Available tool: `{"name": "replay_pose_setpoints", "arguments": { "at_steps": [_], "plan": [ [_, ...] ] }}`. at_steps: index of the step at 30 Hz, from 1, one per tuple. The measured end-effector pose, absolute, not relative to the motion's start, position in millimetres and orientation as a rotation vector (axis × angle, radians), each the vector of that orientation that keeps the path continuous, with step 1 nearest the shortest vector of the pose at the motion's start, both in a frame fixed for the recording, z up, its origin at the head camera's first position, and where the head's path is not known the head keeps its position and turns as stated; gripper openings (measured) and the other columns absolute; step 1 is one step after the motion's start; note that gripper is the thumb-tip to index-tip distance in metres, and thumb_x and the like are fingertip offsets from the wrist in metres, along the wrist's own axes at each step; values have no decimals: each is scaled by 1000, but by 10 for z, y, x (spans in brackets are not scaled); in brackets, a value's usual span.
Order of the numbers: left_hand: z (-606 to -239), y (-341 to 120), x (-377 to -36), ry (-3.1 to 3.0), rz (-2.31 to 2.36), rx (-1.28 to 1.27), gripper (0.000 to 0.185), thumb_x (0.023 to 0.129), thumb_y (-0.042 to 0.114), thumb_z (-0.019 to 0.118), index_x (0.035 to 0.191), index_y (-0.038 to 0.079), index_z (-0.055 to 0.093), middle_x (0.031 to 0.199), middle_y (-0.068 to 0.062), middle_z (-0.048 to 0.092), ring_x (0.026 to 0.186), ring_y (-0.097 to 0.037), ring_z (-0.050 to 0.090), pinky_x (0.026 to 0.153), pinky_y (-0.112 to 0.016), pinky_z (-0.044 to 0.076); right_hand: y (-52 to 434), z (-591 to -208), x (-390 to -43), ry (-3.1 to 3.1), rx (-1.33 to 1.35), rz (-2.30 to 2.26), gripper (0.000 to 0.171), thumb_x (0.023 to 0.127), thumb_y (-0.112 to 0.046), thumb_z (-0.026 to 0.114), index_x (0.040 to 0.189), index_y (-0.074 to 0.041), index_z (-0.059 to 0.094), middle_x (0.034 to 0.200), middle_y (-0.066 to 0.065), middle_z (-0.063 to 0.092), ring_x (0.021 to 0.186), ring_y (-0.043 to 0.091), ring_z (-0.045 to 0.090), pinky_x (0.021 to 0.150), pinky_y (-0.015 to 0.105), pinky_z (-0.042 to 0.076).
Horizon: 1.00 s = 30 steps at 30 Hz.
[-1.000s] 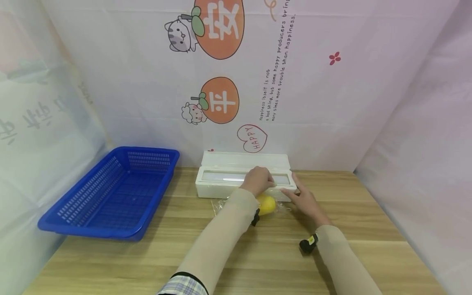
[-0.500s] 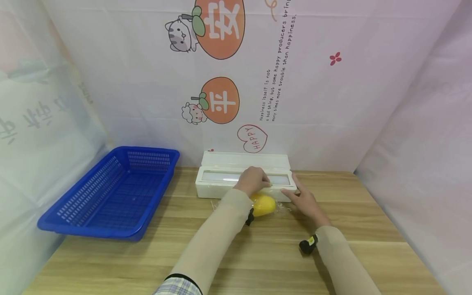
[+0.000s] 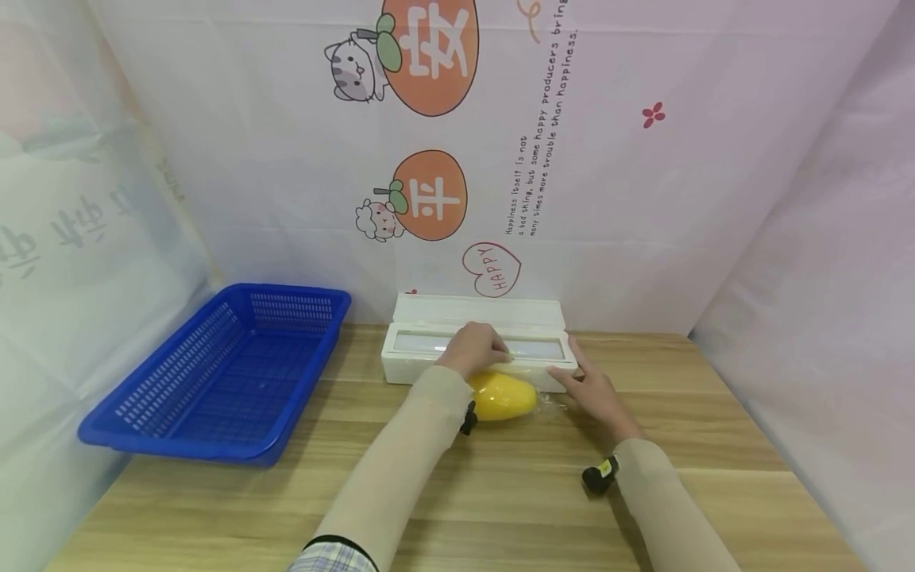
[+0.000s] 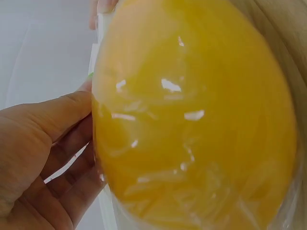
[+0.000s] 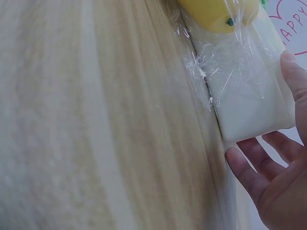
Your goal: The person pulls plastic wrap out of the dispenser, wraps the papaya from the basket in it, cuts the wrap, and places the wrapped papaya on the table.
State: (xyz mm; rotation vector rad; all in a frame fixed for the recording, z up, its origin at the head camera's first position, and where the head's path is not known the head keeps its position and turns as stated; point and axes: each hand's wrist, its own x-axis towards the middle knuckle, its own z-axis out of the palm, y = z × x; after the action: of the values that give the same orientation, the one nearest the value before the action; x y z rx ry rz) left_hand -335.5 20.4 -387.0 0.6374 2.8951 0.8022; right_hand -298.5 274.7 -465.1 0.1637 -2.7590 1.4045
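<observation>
Two hands work at the front of a white cling-film dispenser box point(image 3: 477, 349) on a wooden table point(image 3: 500, 492). The left hand point(image 3: 472, 349) rests on the box's front edge, fingers curled over it, directly above a yellow mango point(image 3: 503, 396) that lies on the table just in front of the box; whether those fingers pinch the film cannot be told. In the left wrist view the mango point(image 4: 192, 115) sits just beside the left hand's point(image 4: 43, 158) thumb and loosely bent fingers. The right hand point(image 3: 589, 389) lies flat with fingers straight and slightly spread, fingertips point(image 5: 240, 163) touching the box's right end. The mango is smooth, oval and glossy under clear cling film point(image 5: 225, 72), which wrinkles and glints. A blue plastic mesh basket point(image 3: 214, 381) stands well apart, at left.
</observation>
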Motion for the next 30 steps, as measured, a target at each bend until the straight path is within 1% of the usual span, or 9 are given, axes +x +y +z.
{"name": "replay_pose_setpoints", "arguments": {
  "at_steps": [5, 14, 22, 30],
  "plan": [
    [-3860, 123, -3342, 2883, 820, 613, 12, 92, 26, 75, 102, 21, 80, 107, 6, 74, 111, -17, 63, 103, -35, 46, 2740, -4664, -2990, -2762, 157, 1408, 87, 93, -61, 58, 159, -41, 5, 156, 28, 29, 118, 41, 56, 97, 53, 48],
    [-3873, -11, -3355, 2887, 823, 643, 14, 92, 25, 74, 104, 21, 80, 108, 6, 74, 113, -17, 62, 104, -35, 45, 2723, -4628, -2958, -2752, 166, 1410, 86, 95, -59, 58, 160, -39, 4, 160, 24, 23, 122, 45, 53, 102, 59, 42],
    [-3837, -91, -3349, 2874, 809, 651, 14, 93, 25, 73, 104, 19, 80, 108, 5, 74, 113, -17, 62, 104, -35, 44, 2725, -4627, -2961, -2753, 176, 1408, 87, 96, -57, 58, 160, -37, 4, 157, 28, 27, 118, 44, 56, 102, 59, 42],
    [-3852, -183, -3357, 2883, 796, 692, 15, 94, 25, 73, 106, 19, 80, 107, 5, 74, 112, -17, 63, 102, -34, 47, 2727, -4652, -2986, -2747, 179, 1419, 87, 95, -57, 60, 160, -37, 5, 157, 27, 29, 114, 39, 59, 98, 53, 48]
  ]
}}
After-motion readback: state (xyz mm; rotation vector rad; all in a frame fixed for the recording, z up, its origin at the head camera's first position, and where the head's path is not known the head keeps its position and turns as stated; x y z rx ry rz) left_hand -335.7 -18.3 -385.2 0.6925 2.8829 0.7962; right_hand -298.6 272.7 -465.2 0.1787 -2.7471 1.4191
